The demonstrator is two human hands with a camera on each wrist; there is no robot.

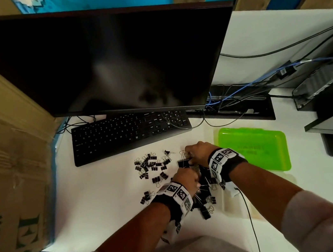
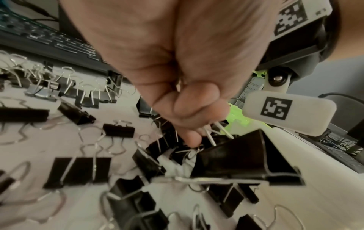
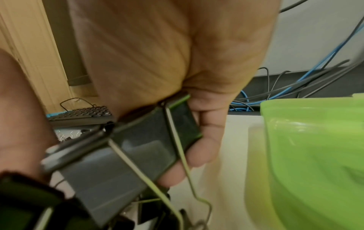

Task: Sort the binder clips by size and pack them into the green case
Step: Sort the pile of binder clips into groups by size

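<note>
Black binder clips lie on the white desk: a spread of small clips (image 1: pixel 149 165) at the left and a heap of large clips (image 1: pixel 206 193) (image 2: pixel 246 160) between my hands. My left hand (image 1: pixel 187 180) (image 2: pixel 195 140) is curled over the heap and pinches wire handles of clips. Farther back, my right hand (image 1: pixel 194 156) (image 3: pixel 189 155) grips a large black clip (image 1: pixel 183 163) (image 3: pixel 149 144), fingers wrapped round its body. The green case (image 1: pixel 255 149) (image 3: pixel 315 147) lies closed on the desk just right of my right hand.
A black keyboard (image 1: pixel 130 133) and a dark monitor (image 1: pixel 108 59) stand behind the clips. A cardboard box (image 1: pixel 6 171) walls the left side. Cables (image 1: pixel 242 93) and a computer (image 1: pixel 328 84) sit at the back right. A thin cable (image 1: pixel 248 210) runs toward me.
</note>
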